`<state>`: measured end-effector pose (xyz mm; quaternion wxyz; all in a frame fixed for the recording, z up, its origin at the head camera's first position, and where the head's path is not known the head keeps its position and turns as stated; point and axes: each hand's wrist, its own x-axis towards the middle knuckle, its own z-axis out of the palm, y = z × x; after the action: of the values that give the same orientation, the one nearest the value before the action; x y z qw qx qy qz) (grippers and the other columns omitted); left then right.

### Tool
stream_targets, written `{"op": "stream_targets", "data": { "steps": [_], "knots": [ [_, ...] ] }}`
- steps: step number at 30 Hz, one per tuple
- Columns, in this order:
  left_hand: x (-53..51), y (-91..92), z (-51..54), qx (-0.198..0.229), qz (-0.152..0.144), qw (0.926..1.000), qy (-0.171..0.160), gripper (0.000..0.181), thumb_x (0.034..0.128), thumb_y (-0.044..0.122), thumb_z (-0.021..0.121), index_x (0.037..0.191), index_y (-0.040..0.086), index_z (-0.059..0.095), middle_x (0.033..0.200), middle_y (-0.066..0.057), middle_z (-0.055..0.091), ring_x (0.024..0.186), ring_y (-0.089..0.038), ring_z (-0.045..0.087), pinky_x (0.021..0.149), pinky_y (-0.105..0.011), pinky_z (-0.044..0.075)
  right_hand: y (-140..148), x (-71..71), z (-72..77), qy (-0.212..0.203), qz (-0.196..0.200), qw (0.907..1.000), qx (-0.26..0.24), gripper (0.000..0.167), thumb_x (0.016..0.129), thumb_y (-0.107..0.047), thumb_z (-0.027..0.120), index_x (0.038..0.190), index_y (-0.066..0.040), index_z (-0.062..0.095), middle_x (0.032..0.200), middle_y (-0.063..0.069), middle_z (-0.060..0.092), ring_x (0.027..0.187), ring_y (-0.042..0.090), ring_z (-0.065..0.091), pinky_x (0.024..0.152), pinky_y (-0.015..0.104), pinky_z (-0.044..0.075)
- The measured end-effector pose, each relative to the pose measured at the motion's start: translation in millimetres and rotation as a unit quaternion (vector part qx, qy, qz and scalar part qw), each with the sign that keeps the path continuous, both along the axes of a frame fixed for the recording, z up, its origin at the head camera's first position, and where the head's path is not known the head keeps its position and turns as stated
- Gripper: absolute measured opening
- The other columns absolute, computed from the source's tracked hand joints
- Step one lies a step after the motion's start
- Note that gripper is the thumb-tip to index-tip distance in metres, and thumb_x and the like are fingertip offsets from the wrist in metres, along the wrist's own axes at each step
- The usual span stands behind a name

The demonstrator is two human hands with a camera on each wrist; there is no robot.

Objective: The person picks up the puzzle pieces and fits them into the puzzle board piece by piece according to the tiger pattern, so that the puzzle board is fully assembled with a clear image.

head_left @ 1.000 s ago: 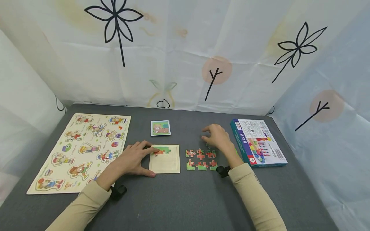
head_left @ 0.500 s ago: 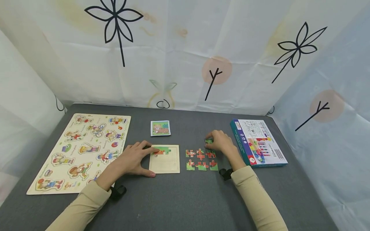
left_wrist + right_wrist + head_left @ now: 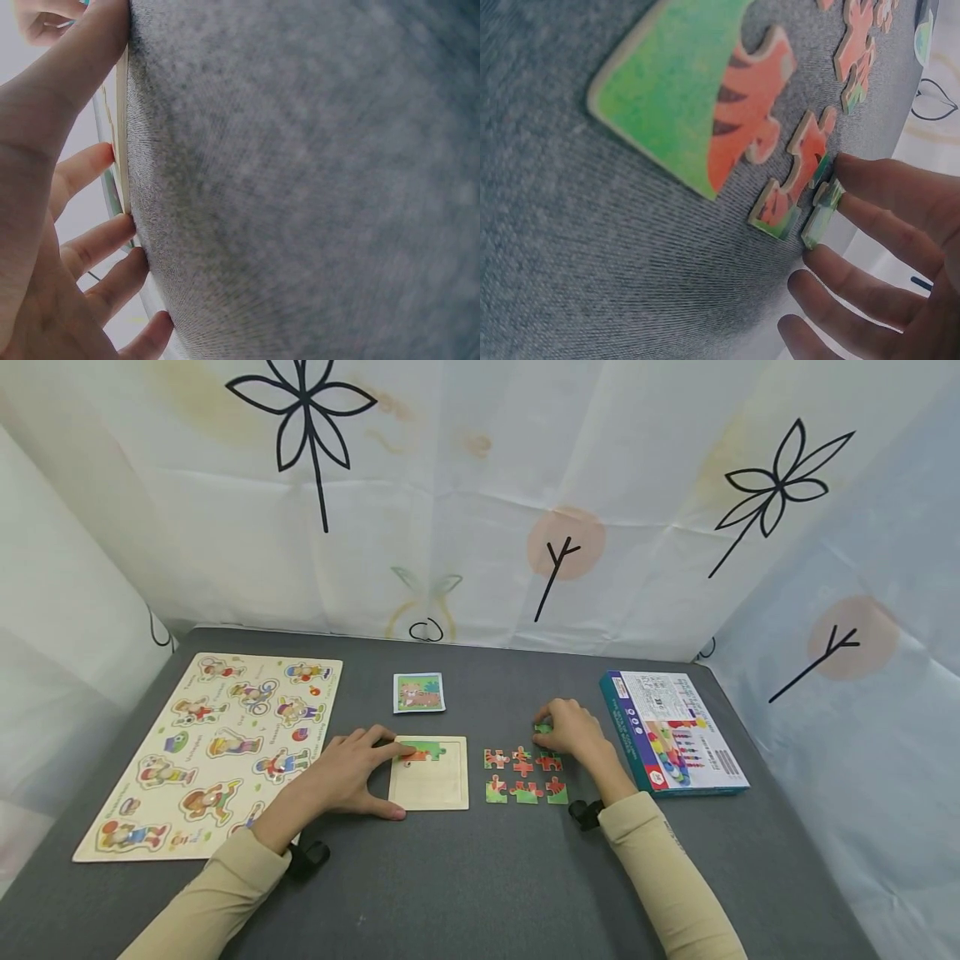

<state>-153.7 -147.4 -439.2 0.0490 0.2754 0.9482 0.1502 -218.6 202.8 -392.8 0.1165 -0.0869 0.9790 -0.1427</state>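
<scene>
My left hand (image 3: 345, 777) rests at the left side of a small square wooden puzzle tray (image 3: 431, 792), thumb at the near corner and index finger over the upper left. Joined green and orange puzzle pieces (image 3: 427, 750) lie along the tray's top edge, partly under that finger. In the left wrist view, fingertips (image 3: 120, 225) touch the tray's edge and the cloth. My right hand (image 3: 576, 731) pinches a mostly green puzzle piece (image 3: 823, 217) between thumb and fingers, low over the table. Loose orange and green puzzle pieces (image 3: 523, 791) lie in rows just nearer.
A large wooden board with cartoon figures (image 3: 168, 752) lies at the left. Behind the tray is a small picture card (image 3: 418, 693). To the right of my right hand lies a teal-edged box (image 3: 678, 735). White printed curtains (image 3: 480, 527) stand behind the grey table (image 3: 450, 893).
My right hand has come down from above the back of the loose pieces and its fingers have closed on the green puzzle piece. The left hand keeps its place on the tray.
</scene>
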Motion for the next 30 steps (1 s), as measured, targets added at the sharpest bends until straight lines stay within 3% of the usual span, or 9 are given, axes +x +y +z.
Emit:
{"op": "stream_targets", "data": {
  "steps": [9,14,18,25,30],
  "knots": [
    [-0.5,-0.6,0.3,0.002,-0.003,1.0,0.004,0.089,0.0701,0.072,0.081,0.143,0.026,0.059,0.137,-0.011,0.055,0.122,-0.036,0.057,0.096,-0.063,0.044,0.5,-0.8,0.3,0.018,-0.002,0.9998,-0.009,0.033,0.09,-0.024,0.079,0.117,-0.005,0.076,0.119,0.02,0.074,0.1,0.035,0.073,0.078,0.049,0.057],
    [-0.9,-0.8,-0.4,0.003,-0.003,1.0,0.002,0.09,0.0701,0.073,0.08,0.144,0.026,0.058,0.138,-0.011,0.054,0.123,-0.037,0.056,0.096,-0.064,0.043,-2.2,0.5,1.5,0.024,0.002,0.9994,-0.024,0.033,0.089,-0.024,0.077,0.116,-0.004,0.077,0.113,0.019,0.076,0.085,0.026,0.071,0.065,0.037,0.052],
    [0.1,-0.6,-0.2,0.006,-0.001,1.0,0.0,0.09,0.0703,0.073,0.08,0.144,0.027,0.058,0.138,-0.01,0.054,0.123,-0.036,0.056,0.097,-0.064,0.043,-6.5,3.3,3.7,0.026,0.018,0.9989,-0.035,0.034,0.09,-0.024,0.075,0.117,-0.003,0.076,0.106,0.017,0.077,0.067,0.017,0.06,0.055,0.028,0.04],
    [0.7,-0.6,0.2,0.007,0.0,1.0,0.003,0.09,0.0703,0.073,0.08,0.144,0.027,0.058,0.138,-0.009,0.054,0.122,-0.035,0.056,0.097,-0.064,0.043,-20.1,8.1,7.3,0.036,0.042,0.9975,-0.044,0.033,0.091,-0.023,0.075,0.119,-0.005,0.076,0.073,0.006,0.065,0.049,0.01,0.035,0.047,0.025,0.026],
    [1.5,-0.6,0.6,0.004,0.0,1.0,-0.003,0.09,0.0713,0.072,0.08,0.145,0.026,0.057,0.139,-0.01,0.053,0.122,-0.035,0.055,0.098,-0.064,0.042,-32.7,12.4,8.9,0.046,0.059,0.9964,-0.04,0.032,0.091,-0.024,0.075,0.117,-0.007,0.076,0.08,0.006,0.065,0.049,0.009,0.031,0.047,0.025,0.024]
  ]
}}
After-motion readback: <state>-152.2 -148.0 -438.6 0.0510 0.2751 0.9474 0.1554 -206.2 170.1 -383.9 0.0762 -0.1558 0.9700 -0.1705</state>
